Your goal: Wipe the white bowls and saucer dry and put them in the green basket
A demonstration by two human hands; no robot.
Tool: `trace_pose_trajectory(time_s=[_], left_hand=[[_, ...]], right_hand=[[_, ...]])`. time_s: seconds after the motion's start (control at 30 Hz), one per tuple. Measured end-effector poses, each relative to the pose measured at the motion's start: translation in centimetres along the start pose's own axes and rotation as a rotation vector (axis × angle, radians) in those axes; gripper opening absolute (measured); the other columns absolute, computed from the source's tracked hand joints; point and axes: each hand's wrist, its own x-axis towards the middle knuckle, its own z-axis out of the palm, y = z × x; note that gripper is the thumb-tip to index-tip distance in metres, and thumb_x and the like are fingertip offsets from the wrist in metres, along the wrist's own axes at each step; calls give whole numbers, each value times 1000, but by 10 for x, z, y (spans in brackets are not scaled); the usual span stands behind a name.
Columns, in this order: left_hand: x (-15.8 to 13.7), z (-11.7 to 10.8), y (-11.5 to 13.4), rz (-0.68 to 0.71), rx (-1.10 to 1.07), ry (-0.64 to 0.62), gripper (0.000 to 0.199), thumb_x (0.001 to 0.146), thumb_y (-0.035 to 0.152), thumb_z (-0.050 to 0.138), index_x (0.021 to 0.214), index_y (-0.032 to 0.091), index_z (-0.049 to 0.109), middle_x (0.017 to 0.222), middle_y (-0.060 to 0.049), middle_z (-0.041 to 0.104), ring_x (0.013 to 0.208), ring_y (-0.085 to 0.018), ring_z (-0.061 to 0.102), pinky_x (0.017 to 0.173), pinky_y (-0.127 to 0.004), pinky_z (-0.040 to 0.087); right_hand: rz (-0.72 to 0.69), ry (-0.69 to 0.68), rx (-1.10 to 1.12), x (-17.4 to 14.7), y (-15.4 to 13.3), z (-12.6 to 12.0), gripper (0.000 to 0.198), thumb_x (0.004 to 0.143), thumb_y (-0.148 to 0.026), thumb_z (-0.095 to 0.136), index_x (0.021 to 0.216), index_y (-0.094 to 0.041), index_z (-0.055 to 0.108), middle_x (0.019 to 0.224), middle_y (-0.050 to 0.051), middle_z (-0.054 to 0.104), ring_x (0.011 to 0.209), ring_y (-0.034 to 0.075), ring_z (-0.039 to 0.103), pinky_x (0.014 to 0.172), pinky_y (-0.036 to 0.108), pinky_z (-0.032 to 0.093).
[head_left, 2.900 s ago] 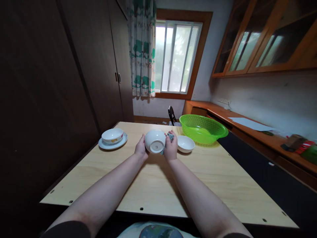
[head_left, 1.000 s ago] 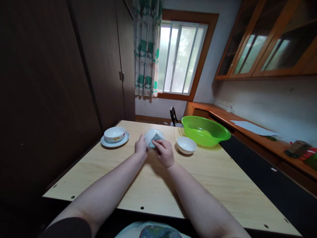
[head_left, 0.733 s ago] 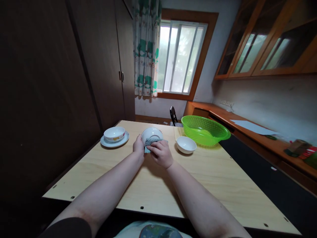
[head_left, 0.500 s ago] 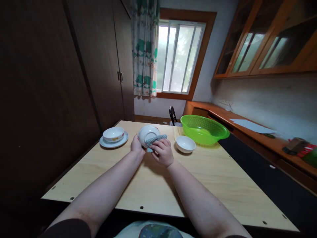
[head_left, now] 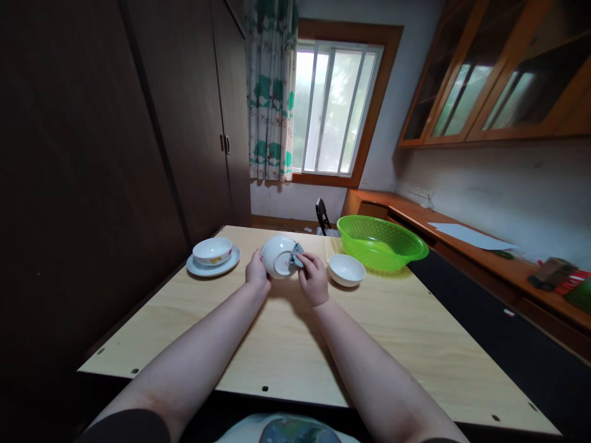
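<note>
While the left hand (head_left: 257, 269) gripped a round white ceramic bowl (head_left: 275, 253) near the pale wooden table's (head_left: 277, 344) far edge, overpressing the right hand's (head_left: 314, 280) pinched grey-blue cloth (head_left: 296, 255) risked twisting the bowl loose.

There are two hands (head_left: 314, 282), three bowls (head_left: 274, 257), one cloth (head_left: 296, 254), one plate (head_left: 233, 263), one basket (head_left: 392, 259).

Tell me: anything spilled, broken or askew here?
No spill or damage shows. Only the held bowl is tipped, base showing, in the left hand; the right hand holds a cloth against it. The plain bowl and the bowl on the plate sit upright.
</note>
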Motion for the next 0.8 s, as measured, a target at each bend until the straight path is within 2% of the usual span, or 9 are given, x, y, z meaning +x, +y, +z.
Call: trace_pose_trajectory(time_s=[0.2,0.47,0.57,0.67,0.8], left_hand=[[-8,-2,-1,185,204,-41,36,68,49,62,71,13,61,63,-3,61,57,-16,59,55,-25,45],[-21,-2,2,277,350,-65,36,67,49,61,58,15,54,52,1,53,48,-11,48,49,-23,38],[-22,-3,3,281,326,-130,37,66,49,63,59,14,55,53,1,54,50,-11,49,50,-23,39],[-22,-4,2,289,288,-184,37,65,50,64,61,14,56,54,1,54,50,-10,49,52,-22,40],[-19,-3,-3,254,239,-131,36,65,49,65,63,14,57,55,2,55,50,-10,50,52,-22,41]], right_hand=[[-84,-7,-52,5,-4,-7,44,82,-11,48,123,-26,56,109,9,58,101,23,54,85,42,50],[-255,-126,-194,2,-27,-6,36,84,-18,53,118,-25,60,113,4,64,103,22,50,92,40,42],[-313,-187,-233,1,-34,-6,33,85,-22,54,117,-27,61,113,2,65,103,22,50,93,39,40],[-315,-216,-246,2,-36,-6,33,86,-22,53,118,-27,61,114,3,64,105,22,49,93,39,40],[-234,-187,-214,4,-30,-7,34,86,-20,51,117,-26,61,115,6,61,108,23,48,94,40,42]])
